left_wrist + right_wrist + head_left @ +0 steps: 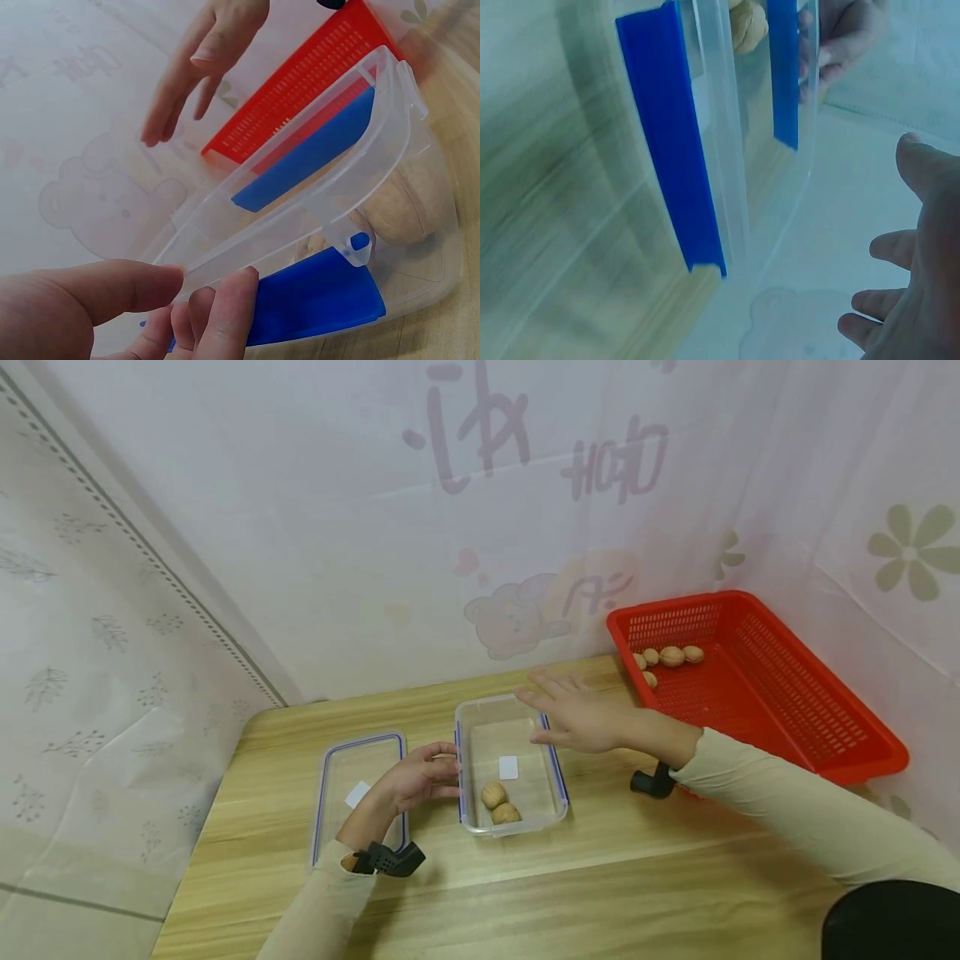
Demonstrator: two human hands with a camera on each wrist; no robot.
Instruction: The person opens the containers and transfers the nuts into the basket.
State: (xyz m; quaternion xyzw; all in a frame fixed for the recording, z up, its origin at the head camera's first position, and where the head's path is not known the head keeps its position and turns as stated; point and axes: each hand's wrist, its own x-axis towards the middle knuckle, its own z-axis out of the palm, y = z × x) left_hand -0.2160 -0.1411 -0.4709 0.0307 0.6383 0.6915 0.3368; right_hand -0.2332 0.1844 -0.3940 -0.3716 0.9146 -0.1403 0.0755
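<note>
A clear plastic food container with blue side latches stands on the table without its lid. Two walnuts and a small white label or packet show at its bottom. My left hand holds the container's left side, thumb at the rim and bent fingers against the blue latch. Over the far right corner of the container, my right hand is spread with nothing in it. Its fingers stand apart from the container in the right wrist view.
The clear lid with a blue seal lies left of the container, partly under the left wrist. A red plastic basket at the right holds several walnuts in its far left corner. A patterned curtain rises behind the table.
</note>
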